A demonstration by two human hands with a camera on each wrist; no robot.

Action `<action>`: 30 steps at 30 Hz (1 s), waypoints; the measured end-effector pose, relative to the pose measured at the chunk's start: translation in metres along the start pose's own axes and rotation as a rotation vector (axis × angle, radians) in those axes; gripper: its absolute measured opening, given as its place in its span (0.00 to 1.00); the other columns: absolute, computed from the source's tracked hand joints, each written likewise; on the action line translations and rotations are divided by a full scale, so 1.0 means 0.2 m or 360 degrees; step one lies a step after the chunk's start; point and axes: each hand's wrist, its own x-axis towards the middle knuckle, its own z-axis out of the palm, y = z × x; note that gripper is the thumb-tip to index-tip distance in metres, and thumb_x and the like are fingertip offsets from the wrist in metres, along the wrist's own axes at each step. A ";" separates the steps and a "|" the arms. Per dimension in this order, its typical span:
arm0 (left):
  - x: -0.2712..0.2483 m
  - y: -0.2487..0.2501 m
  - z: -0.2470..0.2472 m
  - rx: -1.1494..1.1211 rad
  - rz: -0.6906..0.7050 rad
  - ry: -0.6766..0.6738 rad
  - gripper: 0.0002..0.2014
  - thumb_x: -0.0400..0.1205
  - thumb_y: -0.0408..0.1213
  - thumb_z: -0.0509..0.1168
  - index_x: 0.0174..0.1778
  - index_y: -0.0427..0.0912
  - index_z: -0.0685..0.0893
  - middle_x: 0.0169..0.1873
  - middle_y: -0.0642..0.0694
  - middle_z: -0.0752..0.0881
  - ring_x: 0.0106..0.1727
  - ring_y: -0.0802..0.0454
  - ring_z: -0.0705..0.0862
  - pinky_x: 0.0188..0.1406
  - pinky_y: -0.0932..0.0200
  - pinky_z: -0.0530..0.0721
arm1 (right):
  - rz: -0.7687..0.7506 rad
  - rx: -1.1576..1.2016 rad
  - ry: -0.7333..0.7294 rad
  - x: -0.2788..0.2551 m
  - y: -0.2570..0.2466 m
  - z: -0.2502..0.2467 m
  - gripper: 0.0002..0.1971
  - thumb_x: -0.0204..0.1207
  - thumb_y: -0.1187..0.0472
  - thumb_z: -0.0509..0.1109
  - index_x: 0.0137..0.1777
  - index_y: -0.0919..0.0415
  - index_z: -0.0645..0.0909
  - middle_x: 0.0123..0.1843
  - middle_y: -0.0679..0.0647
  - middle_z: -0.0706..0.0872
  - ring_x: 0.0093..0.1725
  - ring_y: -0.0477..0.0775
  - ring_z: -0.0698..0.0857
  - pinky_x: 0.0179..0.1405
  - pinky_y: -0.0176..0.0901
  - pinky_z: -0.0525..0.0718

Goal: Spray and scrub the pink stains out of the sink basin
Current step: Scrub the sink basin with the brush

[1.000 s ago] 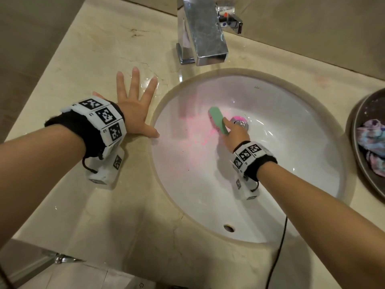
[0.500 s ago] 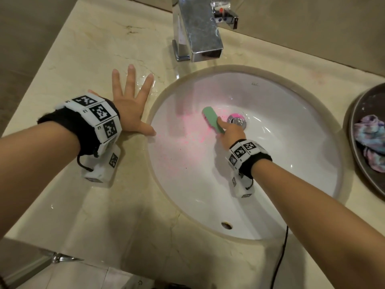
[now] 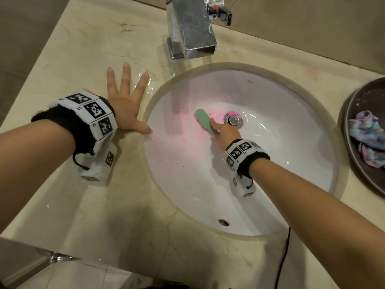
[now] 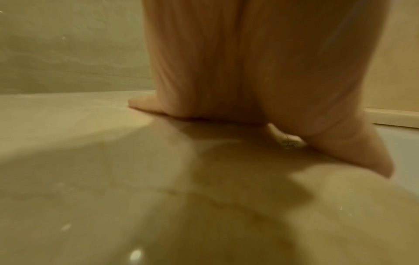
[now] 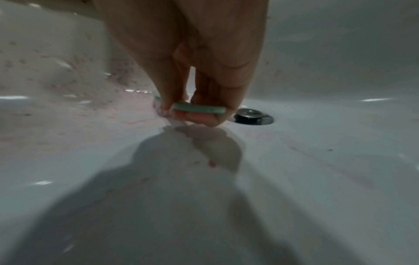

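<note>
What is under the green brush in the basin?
Under the green brush, held by the right hand, lies the white basin speckled with pink stains. Its bristles and the spot directly beneath are covered.

The basin (image 3: 270, 163) lies open from 3 round to 7 o'clock, bare white wall with room for a hand. At its centre the drain (image 3: 233, 120) sits just right of the brush (image 3: 206, 122), which the right hand (image 3: 226, 135) grips. The faucet (image 3: 190, 28) overhangs the rim at 12 o'clock. The left hand (image 3: 125, 109) lies flat on the counter (image 3: 116, 215) at 9 o'clock. A dish (image 3: 354, 122) bounds 3 o'clock.
</note>
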 end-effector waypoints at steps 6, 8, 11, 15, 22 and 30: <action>0.01 -0.01 0.01 0.0000 0.0004 0.0006 0.64 0.67 0.63 0.72 0.76 0.59 0.22 0.74 0.45 0.19 0.77 0.34 0.24 0.64 0.16 0.46 | -0.0061 0.0129 -0.0097 -0.10 0.07 0.12 0.22 0.85 0.60 0.54 0.77 0.40 0.66 0.50 0.59 0.81 0.50 0.63 0.83 0.59 0.51 0.79; 0.01 -0.01 0.01 0.0013 -0.0004 0.0001 0.64 0.66 0.64 0.72 0.75 0.59 0.22 0.74 0.46 0.18 0.77 0.34 0.24 0.63 0.15 0.46 | 0.0009 0.0030 -0.0047 -0.10 0.11 0.07 0.24 0.84 0.62 0.55 0.78 0.40 0.63 0.56 0.61 0.83 0.53 0.64 0.83 0.60 0.50 0.79; -0.01 0.01 0.00 0.0000 -0.0002 0.0007 0.63 0.68 0.61 0.72 0.77 0.56 0.23 0.75 0.43 0.20 0.77 0.32 0.25 0.67 0.20 0.43 | 0.0100 -0.0072 0.0011 -0.05 0.11 0.00 0.28 0.83 0.65 0.56 0.80 0.45 0.59 0.65 0.63 0.81 0.60 0.65 0.82 0.62 0.48 0.78; -0.02 0.02 -0.01 0.0015 -0.0006 0.0014 0.62 0.69 0.61 0.72 0.78 0.53 0.24 0.76 0.40 0.21 0.77 0.30 0.27 0.70 0.24 0.42 | -0.0063 -0.0032 -0.0048 -0.06 0.01 0.05 0.28 0.83 0.66 0.57 0.81 0.47 0.58 0.62 0.62 0.83 0.56 0.63 0.83 0.58 0.45 0.79; -0.02 0.02 -0.02 0.0022 0.0008 0.0030 0.62 0.69 0.60 0.72 0.78 0.52 0.25 0.76 0.39 0.22 0.77 0.29 0.27 0.70 0.24 0.40 | -0.0059 -0.0037 -0.0113 -0.16 0.12 0.08 0.25 0.85 0.62 0.54 0.79 0.41 0.60 0.59 0.62 0.83 0.53 0.63 0.83 0.58 0.47 0.78; -0.03 0.02 -0.02 0.0021 0.0007 0.0024 0.63 0.69 0.61 0.72 0.78 0.52 0.25 0.76 0.39 0.22 0.77 0.29 0.27 0.70 0.24 0.41 | -0.0096 -0.0006 -0.0097 -0.08 0.00 0.10 0.29 0.83 0.66 0.57 0.80 0.44 0.58 0.61 0.60 0.84 0.56 0.61 0.84 0.59 0.45 0.78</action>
